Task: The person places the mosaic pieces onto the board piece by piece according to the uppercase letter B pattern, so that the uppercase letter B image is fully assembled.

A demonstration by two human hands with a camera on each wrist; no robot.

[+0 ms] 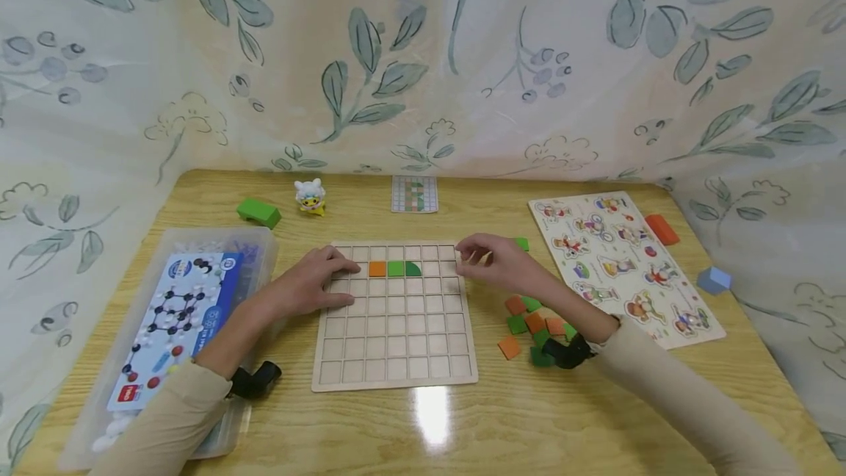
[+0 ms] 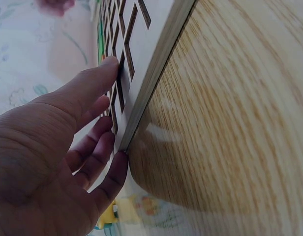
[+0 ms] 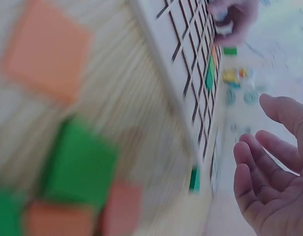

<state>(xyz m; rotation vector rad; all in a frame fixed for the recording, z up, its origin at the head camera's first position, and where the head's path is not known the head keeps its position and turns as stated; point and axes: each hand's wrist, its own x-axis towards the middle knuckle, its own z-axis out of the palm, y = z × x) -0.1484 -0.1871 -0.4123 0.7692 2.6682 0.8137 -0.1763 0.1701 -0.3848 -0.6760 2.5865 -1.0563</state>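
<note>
A wooden grid board lies on the table. In its second row sit an orange square tile, a green square tile and a dark green quarter-round tile, side by side. My left hand rests on the board's left side, thumb and fingertips on the grid; in the left wrist view the little finger is at the board's edge. Over the upper right edge hovers my right hand. Its fingers are loosely bent with nothing between them in the right wrist view.
Loose orange and green tiles lie right of the board. Behind it are a pattern card, a toy figure and a green block. A plastic box stands left; a picture puzzle, red block and blue block are right.
</note>
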